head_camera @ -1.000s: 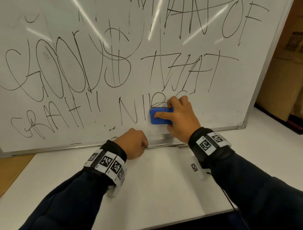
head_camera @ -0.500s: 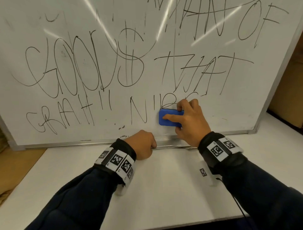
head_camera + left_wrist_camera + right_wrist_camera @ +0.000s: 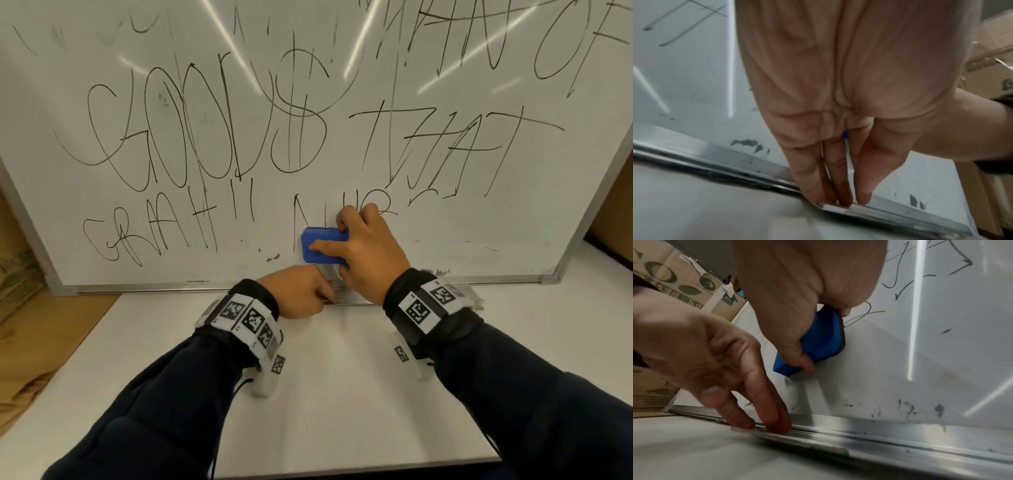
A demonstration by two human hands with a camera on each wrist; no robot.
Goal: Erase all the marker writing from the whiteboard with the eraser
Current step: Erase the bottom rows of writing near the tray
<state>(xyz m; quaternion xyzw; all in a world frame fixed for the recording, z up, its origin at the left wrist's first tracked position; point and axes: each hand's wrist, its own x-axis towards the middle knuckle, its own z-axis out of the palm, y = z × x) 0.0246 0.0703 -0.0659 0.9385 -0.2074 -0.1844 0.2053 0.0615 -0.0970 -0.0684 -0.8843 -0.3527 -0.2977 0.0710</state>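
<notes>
A whiteboard point(image 3: 445, 222) stands upright on a white table, covered with black marker writing point(image 3: 212, 130). My right hand point(image 3: 342, 247) grips a blue eraser point(image 3: 318, 257) and presses it flat on the board's bottom row, just right of the letter N. Thumb below, fingers above, index finger along its back. From the right wrist, the eraser point(image 3: 824, 340) shows its dark felt side against the board. My left hand point(image 3: 301, 291) presses straight fingers point(image 3: 838, 186) down on the board's aluminium bottom rail point(image 3: 715, 160), holding nothing.
Smudged marker flecks point(image 3: 939, 408) dot the board just above the rail. Cardboard boxes stand at the left point(image 3: 17, 274) and behind the board's right edge point(image 3: 613, 205). The white table point(image 3: 342, 394) stretches toward me to its front edge.
The eraser has slid left along the bottom row toward the N, wiping the lower parts of the letters there. My left hand has stayed on the rail.
</notes>
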